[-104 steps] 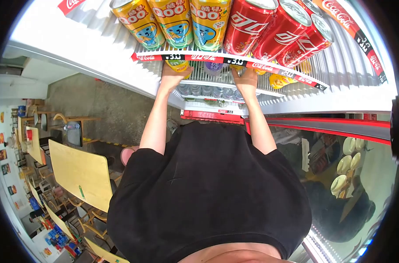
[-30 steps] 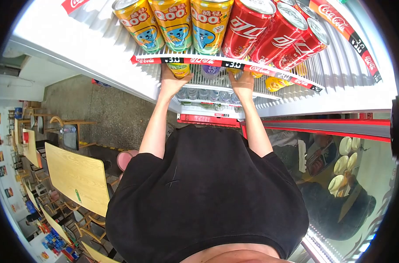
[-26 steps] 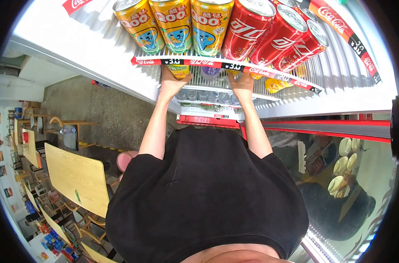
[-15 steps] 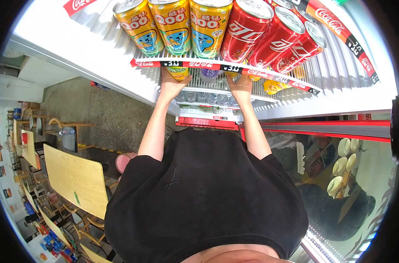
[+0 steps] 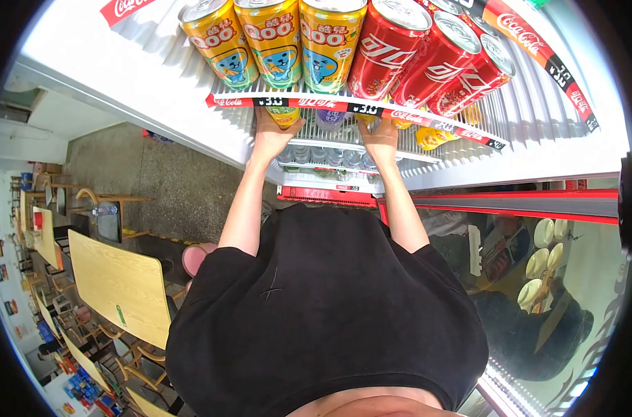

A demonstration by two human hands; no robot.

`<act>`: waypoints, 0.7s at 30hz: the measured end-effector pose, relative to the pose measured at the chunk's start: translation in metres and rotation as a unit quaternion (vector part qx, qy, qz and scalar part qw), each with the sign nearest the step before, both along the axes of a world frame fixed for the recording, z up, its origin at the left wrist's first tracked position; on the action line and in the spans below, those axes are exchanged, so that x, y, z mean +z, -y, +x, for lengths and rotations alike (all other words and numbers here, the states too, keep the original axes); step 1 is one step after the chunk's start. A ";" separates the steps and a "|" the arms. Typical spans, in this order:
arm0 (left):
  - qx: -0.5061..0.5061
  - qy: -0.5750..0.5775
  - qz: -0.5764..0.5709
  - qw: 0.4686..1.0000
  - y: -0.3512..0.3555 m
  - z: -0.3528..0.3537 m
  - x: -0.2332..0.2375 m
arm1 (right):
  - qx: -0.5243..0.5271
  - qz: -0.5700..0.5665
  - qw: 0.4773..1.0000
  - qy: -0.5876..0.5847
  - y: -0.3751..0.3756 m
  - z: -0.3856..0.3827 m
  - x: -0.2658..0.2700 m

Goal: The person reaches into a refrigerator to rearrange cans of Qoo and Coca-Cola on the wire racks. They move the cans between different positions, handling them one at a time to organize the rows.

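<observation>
My left hand (image 5: 271, 139) reaches under the upper shelf edge and is closed round a yellow-green drink container (image 5: 283, 117). The shelf's price strip hides its top. My right hand (image 5: 381, 142) is under the same edge, fingers curled beside a bit of yellow packaging (image 5: 366, 119); the strip covers most of what it grips. Between the hands stands a purple-labelled drink (image 5: 330, 118). Above them, yellow Qoo cans (image 5: 277, 45) and red cola cans (image 5: 389, 48) stand in rows on the upper shelf.
Red price strips (image 5: 316, 104) run along the shelf front. Bottles (image 5: 334, 157) stand on a lower shelf. At right is the open glass door (image 5: 538, 333) with its red-edged frame. Wooden tables (image 5: 118, 285) and chairs are at left, by a pink stool (image 5: 194, 258).
Almost nothing differs. Both hands stay in the same places under the shelf edge, and the view has shifted only very slightly.
</observation>
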State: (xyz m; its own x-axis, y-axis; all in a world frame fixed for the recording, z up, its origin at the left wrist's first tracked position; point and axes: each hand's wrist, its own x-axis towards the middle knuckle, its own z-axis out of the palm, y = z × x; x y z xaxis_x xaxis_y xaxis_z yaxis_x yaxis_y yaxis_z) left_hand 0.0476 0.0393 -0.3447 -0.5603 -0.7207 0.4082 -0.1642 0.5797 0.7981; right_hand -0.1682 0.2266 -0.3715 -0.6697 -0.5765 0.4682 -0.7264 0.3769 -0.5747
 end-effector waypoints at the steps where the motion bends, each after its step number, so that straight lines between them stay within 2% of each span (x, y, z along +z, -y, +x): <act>1: 0.004 0.006 -0.016 1.000 -0.001 0.000 0.000 | 0.001 -0.007 1.000 -0.009 0.000 0.000 0.000; 5: 0.016 0.021 -0.039 0.999 -0.003 -0.001 -0.001 | -0.007 0.022 1.000 -0.001 -0.001 -0.002 -0.004; 9: 0.089 0.017 -0.160 0.983 -0.016 -0.003 -0.011 | -0.002 0.032 0.999 0.034 -0.002 -0.002 -0.002; 12: 0.097 0.045 -0.189 0.976 -0.021 0.006 -0.023 | 0.001 0.028 0.999 0.028 -0.002 -0.004 -0.004; 15: 0.074 0.100 -0.170 0.978 -0.022 0.015 -0.024 | -0.007 0.047 0.999 0.017 -0.002 -0.003 -0.008; 21: 0.037 0.109 -0.150 0.982 -0.029 0.008 -0.017 | -0.013 0.026 1.000 -0.012 0.001 0.000 -0.002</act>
